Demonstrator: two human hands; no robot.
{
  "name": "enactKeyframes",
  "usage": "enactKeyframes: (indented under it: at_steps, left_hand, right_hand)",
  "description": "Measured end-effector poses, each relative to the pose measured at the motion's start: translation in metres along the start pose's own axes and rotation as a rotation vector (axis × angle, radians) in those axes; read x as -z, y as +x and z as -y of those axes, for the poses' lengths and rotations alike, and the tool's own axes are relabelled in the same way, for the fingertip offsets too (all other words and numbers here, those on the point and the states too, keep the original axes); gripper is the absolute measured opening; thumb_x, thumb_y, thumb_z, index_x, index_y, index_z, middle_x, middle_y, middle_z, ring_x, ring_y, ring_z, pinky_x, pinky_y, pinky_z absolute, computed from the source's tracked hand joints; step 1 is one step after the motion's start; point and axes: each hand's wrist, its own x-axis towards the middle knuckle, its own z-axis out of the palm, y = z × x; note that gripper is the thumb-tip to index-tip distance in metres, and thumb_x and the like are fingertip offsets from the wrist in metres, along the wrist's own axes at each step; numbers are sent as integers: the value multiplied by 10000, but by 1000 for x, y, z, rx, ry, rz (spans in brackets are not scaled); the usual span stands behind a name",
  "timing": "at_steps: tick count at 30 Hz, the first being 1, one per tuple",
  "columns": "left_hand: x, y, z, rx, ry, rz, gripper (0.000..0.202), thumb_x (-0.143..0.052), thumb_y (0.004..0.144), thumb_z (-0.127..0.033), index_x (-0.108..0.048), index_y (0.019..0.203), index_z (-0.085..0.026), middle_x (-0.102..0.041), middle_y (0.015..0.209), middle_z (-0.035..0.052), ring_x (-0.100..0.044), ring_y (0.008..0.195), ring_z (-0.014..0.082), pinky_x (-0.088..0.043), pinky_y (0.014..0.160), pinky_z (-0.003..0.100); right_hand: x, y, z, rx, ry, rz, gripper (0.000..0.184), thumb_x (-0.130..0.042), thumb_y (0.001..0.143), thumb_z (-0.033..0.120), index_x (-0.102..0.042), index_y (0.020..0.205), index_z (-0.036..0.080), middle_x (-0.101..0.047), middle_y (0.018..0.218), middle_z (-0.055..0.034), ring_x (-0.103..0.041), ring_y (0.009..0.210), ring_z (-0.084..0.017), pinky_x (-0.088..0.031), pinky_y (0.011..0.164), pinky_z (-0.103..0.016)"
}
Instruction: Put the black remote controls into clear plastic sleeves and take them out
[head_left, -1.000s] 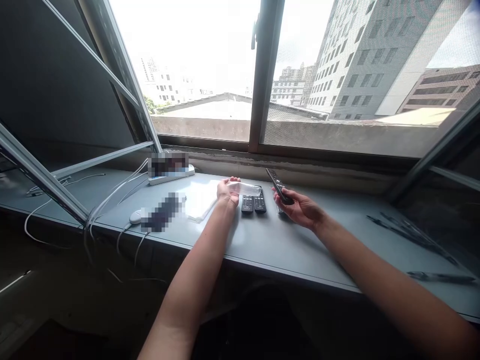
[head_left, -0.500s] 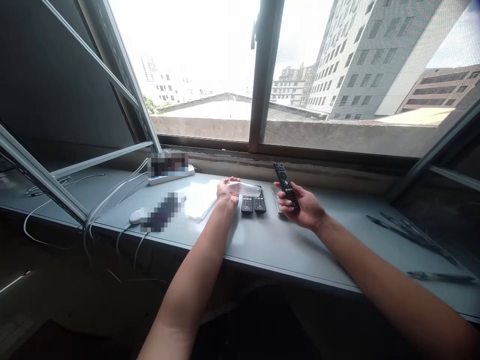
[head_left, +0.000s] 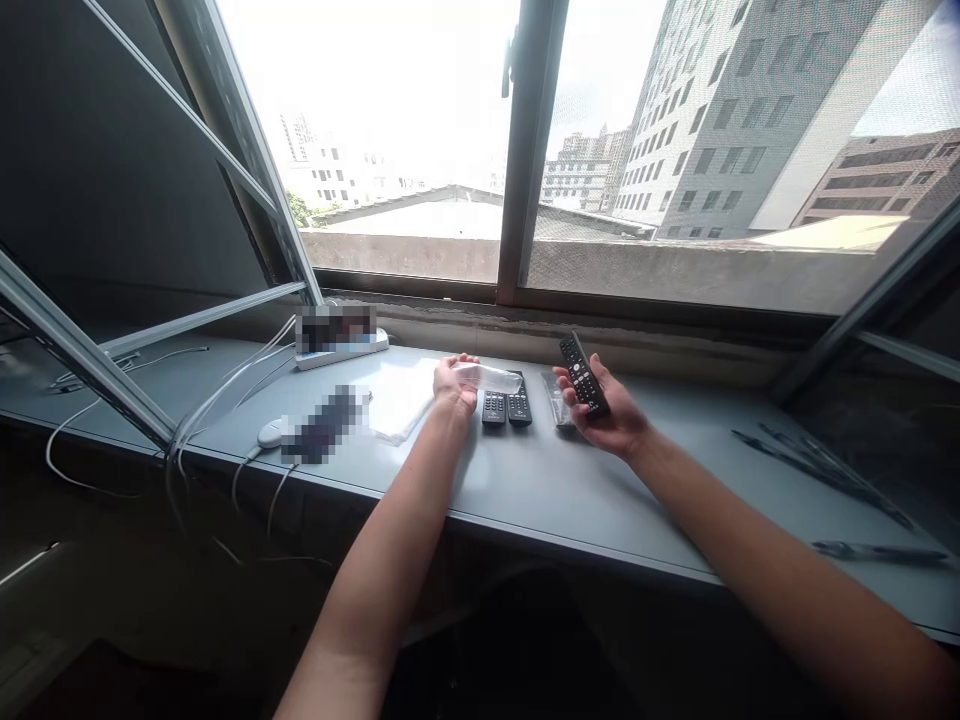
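Observation:
A black remote control (head_left: 583, 376) rests in my right hand (head_left: 619, 418), its button side up and its far end tilted to the left. My left hand (head_left: 456, 382) is closed on one end of a clear plastic sleeve (head_left: 491, 378), which stretches to the right over two more black remotes. Those two, a left remote (head_left: 493, 409) and a right remote (head_left: 519, 408), lie side by side on the table, their far ends partly behind the sleeve. Just left of my right hand lies another remote in clear wrapping (head_left: 559, 402), partly hidden by that hand.
A stack of clear plastic sleeves (head_left: 397, 410) lies left of my left forearm. Farther left are a white power strip (head_left: 349, 348), a white round charger (head_left: 270, 434) and loose cables. Dark cables (head_left: 817, 460) lie at the right. Metal frames (head_left: 255, 170) stand before the window.
The remote in my right hand has tilted further and shifted slightly right and down. More of the wrapped remote beside it shows. My left hand and the sleeve stay nearly still.

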Motion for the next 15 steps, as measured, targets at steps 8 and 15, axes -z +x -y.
enactKeyframes:
  at_steps: [8,15]
  left_hand:
    - [-1,-1,-1,37,-20,-18,151,-528,997,-120,-553,893,-228,-590,798,37,-646,669,149,-578,598,247]
    - [1,2,1,21,-7,-7,146,-531,991,-111,-556,911,-231,-595,785,32,-641,673,160,-582,624,274]
  right_hand:
    - [-4,-2,-4,12,-77,-79,332,-455,1172,425,-685,1174,186,-789,1059,-89,-753,714,-144,-648,513,-210]
    - [1,-1,-3,-18,9,57,364,-343,1155,393,-653,1233,220,-707,905,-74,-593,574,-152,-503,355,-210]
